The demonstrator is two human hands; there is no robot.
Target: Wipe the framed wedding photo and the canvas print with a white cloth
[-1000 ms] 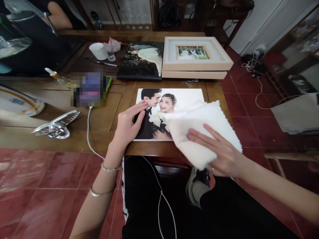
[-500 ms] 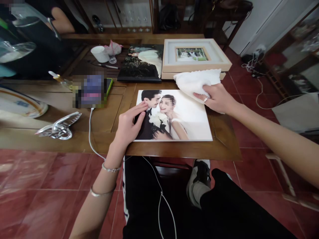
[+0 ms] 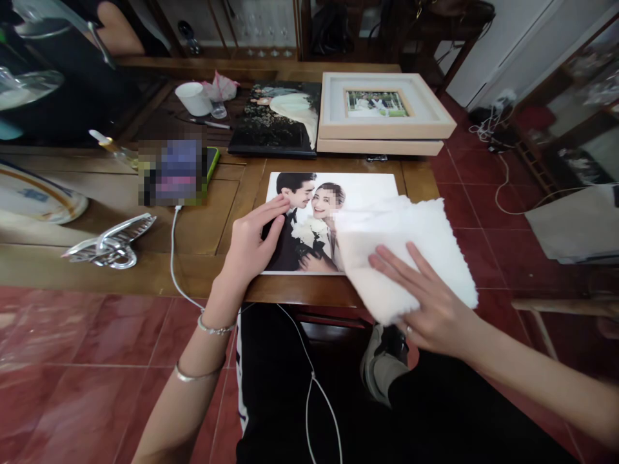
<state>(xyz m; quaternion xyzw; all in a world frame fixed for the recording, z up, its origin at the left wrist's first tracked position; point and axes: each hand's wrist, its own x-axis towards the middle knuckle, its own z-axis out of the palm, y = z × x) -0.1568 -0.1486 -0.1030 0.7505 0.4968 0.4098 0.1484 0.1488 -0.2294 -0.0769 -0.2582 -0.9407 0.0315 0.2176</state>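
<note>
A glossy photo panel (image 3: 309,251) of a couple lies flat near the table's front edge. My left hand (image 3: 254,241) rests on its left side, fingers stretched out and nothing held. Over the panel's right part spreads a white cloth (image 3: 411,225), which overhangs the table edge. My right hand (image 3: 430,303) has the cloth's near edge, with fingers laid along the top; its thumb is mostly hidden. The cloth covers the right half of the picture.
Behind the panel lie a dark photo panel (image 3: 275,122) and pale wooden frames (image 3: 387,129), stacked. To the left are a charging phone (image 3: 176,171), a clear hair claw (image 3: 116,241), a dropper bottle (image 3: 116,151) and a white cup (image 3: 193,98). A person's arm (image 3: 118,29) shows at the far side.
My right hand has brought the white cloth from the panel's far right corner towards me, and the cloth has spread out. My left hand stays in place.
</note>
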